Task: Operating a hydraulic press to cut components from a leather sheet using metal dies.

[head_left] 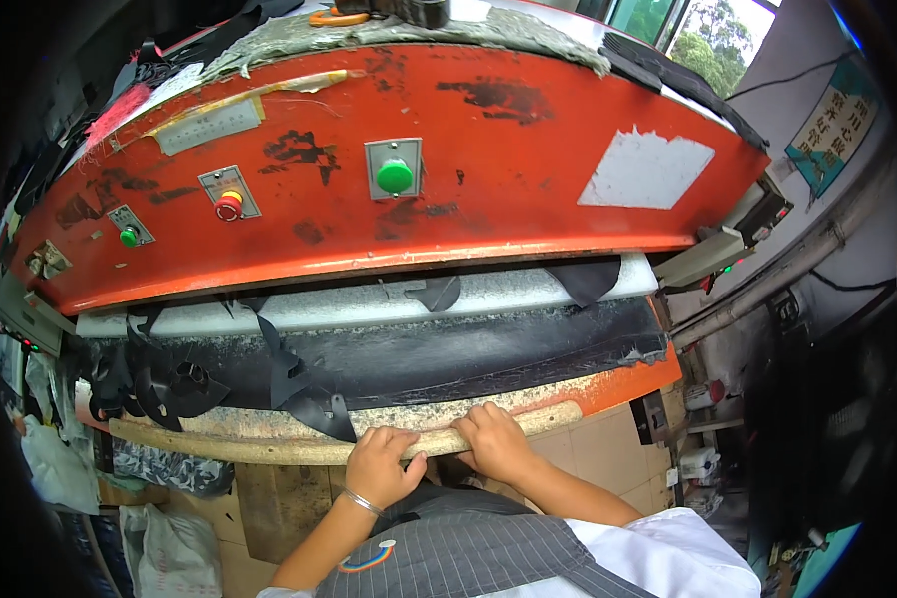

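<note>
My left hand [379,466], a silver bangle at its wrist, is closed over a worn tan rail [269,450] along the front of a large orange-red press machine. A short way to the right, my right hand [493,439] is curled over the same rail. Behind the rail lies a black work surface [419,349], with a white board [359,299] at its back. Dark cut scraps of sheet material [307,384] drape over the left part, one reaching the rail near my left hand. Two more dark scraps [583,279] hang on the white board.
The orange-red press head [528,189] spans above the board. Its front carries a large green button [395,177], a red stop button [229,206] and a smaller green button [129,236]. White sacks [169,553] stand at lower left. Pipes [767,269] run along the right wall.
</note>
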`<state>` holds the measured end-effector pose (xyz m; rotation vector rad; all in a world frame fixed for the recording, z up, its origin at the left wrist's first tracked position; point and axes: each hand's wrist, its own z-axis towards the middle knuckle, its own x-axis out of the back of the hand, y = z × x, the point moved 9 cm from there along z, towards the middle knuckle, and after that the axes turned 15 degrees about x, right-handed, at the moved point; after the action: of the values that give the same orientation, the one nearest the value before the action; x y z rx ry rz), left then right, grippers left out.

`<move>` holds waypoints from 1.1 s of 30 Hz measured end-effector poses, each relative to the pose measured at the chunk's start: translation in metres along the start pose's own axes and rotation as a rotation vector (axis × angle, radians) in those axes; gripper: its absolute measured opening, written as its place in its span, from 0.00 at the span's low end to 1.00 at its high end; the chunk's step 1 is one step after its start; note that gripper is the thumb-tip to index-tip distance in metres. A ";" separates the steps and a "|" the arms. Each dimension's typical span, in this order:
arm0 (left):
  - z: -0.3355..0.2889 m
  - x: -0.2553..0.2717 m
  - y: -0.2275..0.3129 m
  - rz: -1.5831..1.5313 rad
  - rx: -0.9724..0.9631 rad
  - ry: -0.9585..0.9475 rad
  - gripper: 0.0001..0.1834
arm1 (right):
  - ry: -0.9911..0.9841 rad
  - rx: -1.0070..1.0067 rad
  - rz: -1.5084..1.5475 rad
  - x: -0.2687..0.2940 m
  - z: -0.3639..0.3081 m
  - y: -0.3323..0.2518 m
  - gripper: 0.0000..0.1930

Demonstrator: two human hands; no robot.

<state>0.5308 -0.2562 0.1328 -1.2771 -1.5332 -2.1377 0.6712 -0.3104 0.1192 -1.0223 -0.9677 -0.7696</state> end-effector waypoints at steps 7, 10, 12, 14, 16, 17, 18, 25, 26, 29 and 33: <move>-0.008 -0.006 -0.006 -0.006 0.047 -0.082 0.12 | -0.269 0.114 0.277 -0.009 -0.014 0.000 0.23; -0.016 -0.017 -0.001 0.066 0.100 -0.233 0.13 | -0.175 0.139 0.309 0.025 0.007 0.028 0.23; -0.016 -0.034 -0.001 -0.290 0.328 -0.346 0.13 | 0.004 0.149 0.042 0.050 0.038 0.064 0.24; 0.008 -0.054 0.013 -0.331 0.326 -0.391 0.12 | 0.259 0.244 -0.163 0.071 0.071 0.094 0.29; 0.042 -0.082 0.013 -0.475 0.318 -0.408 0.13 | 0.222 0.268 -0.299 0.065 0.105 0.125 0.35; 0.053 -0.088 0.017 -0.471 0.329 -0.402 0.13 | 0.199 0.288 -0.316 0.057 0.113 0.132 0.35; 0.066 -0.091 0.020 -0.640 0.368 -0.379 0.14 | 0.176 0.308 -0.333 0.049 0.120 0.139 0.34; 0.106 -0.088 -0.022 -1.262 0.652 0.026 0.32 | 0.300 0.478 -0.073 0.066 0.120 0.114 0.17; 0.106 -0.084 -0.020 -1.421 0.677 0.045 0.34 | 0.369 0.510 0.009 0.075 0.111 0.098 0.18; 0.105 -0.063 0.008 -1.667 0.505 0.066 0.31 | 0.361 0.587 0.064 0.088 0.077 0.050 0.22; 0.077 -0.037 0.037 -1.626 0.440 0.001 0.27 | 0.235 0.543 0.198 0.094 0.068 0.008 0.25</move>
<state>0.6149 -0.2177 0.1357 0.4511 -3.3511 -1.9263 0.6947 -0.2523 0.2167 -0.5287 -0.7948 -0.4138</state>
